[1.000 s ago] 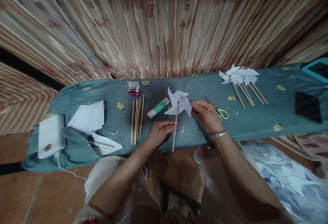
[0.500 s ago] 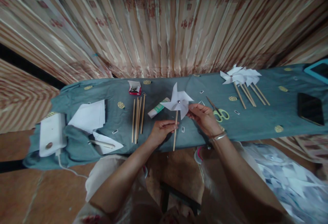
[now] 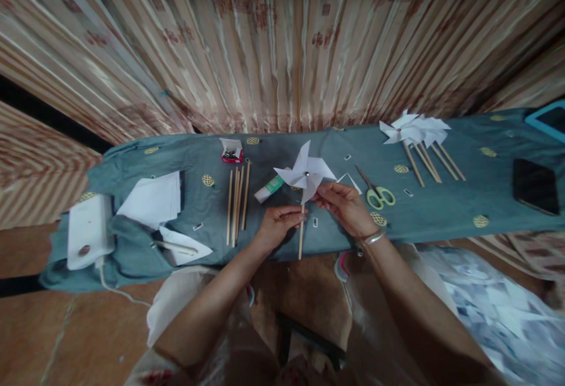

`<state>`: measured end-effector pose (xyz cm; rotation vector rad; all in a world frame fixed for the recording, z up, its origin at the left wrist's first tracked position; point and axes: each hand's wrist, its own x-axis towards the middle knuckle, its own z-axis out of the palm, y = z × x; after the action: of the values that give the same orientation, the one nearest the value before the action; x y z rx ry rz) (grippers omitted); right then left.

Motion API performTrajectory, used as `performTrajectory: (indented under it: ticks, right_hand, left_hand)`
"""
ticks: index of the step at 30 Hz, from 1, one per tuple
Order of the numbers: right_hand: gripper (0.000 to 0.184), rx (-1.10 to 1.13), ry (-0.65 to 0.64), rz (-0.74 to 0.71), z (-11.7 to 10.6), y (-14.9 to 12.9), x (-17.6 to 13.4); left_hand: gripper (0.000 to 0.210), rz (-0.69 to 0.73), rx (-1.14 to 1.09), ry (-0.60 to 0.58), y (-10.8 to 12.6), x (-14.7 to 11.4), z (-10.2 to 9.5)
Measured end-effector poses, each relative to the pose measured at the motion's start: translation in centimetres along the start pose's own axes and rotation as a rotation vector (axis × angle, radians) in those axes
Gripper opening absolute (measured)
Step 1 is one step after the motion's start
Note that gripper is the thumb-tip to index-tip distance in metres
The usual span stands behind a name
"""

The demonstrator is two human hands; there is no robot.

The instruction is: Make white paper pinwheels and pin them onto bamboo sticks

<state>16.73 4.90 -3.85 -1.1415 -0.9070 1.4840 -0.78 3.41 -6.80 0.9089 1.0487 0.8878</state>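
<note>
A white paper pinwheel (image 3: 308,169) on a wooden stick stands upright over the near middle of the table, a small metal pin at its hub. My left hand (image 3: 278,225) is closed around the stick below the blades. At the lower right blade, the fingers of my right hand (image 3: 346,203) pinch the paper edge. Behind the pinwheel lies a glue stick (image 3: 270,187) with a green and white label. Green-handled scissors (image 3: 377,192) rest to the right of my right hand, beside a white paper scrap (image 3: 350,182).
Several loose sticks (image 3: 237,206) lie left of centre, below a small red box of pins (image 3: 232,153). Farther left are stacked paper sheets (image 3: 152,198), a folded sheet with a pen (image 3: 183,248) and a white power box (image 3: 89,227). Finished pinwheels (image 3: 415,130) and a phone (image 3: 535,186) lie right.
The pinwheel's blades have turned slightly on the stick. My right hand has shifted a little left and down along the blade, while my left hand stays on the stick.
</note>
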Motion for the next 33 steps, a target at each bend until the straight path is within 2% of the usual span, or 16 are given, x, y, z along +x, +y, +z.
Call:
performTrajectory:
  ticks: [13,19,24,28,30,33]
  right_hand:
    - [0.041,-0.034,0.041,0.038,0.6,0.0,0.1]
    - [0.044,-0.223,-0.040,-0.032,0.6,-0.3,-0.3]
    - [0.041,-0.240,0.109,-0.157,-1.4,-1.1,-0.2]
    - [0.029,-0.213,0.255,-0.209,-2.5,-1.0,0.7]
    - [0.032,-0.172,0.262,-0.183,-2.4,-0.8,1.1]
    - [0.035,-0.116,0.207,-0.135,-2.0,-0.5,1.5]
  left_hand:
    - [0.030,-0.019,-0.034,-0.001,0.3,-0.1,0.2]
    - [0.029,-0.008,-0.021,0.001,0.5,-0.1,0.2]
    - [0.032,-0.024,-0.009,0.013,0.4,-0.1,0.1]
    - [0.034,-0.031,-0.007,0.000,0.4,-0.1,0.1]
    - [0.034,-0.038,-0.014,-0.011,0.5,-0.1,0.1]
    - [0.034,-0.042,-0.008,-0.026,0.7,-0.1,0.1]
